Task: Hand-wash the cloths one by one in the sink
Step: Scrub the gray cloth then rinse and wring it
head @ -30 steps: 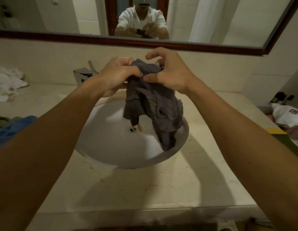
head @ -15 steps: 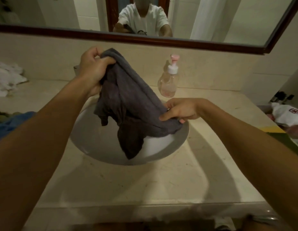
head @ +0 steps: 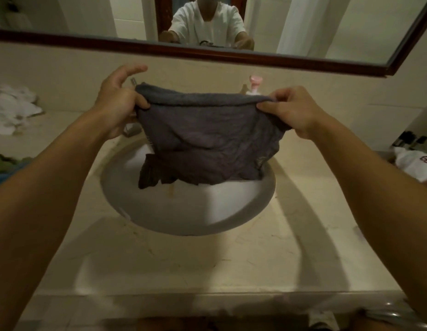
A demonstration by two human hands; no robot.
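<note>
A dark grey cloth (head: 207, 137) hangs spread out above the white round sink (head: 183, 216). My left hand (head: 116, 103) pinches its top left corner between thumb and fingers, the index finger sticking out. My right hand (head: 291, 111) pinches the top right corner. The cloth's lower edge dangles into the basin. The tap behind the cloth is mostly hidden.
A soap pump bottle with a pink top (head: 255, 84) stands behind the cloth. White cloths (head: 11, 108) lie at the back left, green and blue cloths (head: 4, 168) at the left edge, a white item (head: 415, 163) at the right. A mirror (head: 207, 25) hangs above.
My right hand has risen from the cloth's lower part to its top right corner. The cloth, bunched a second ago, is now stretched wide between both hands.
</note>
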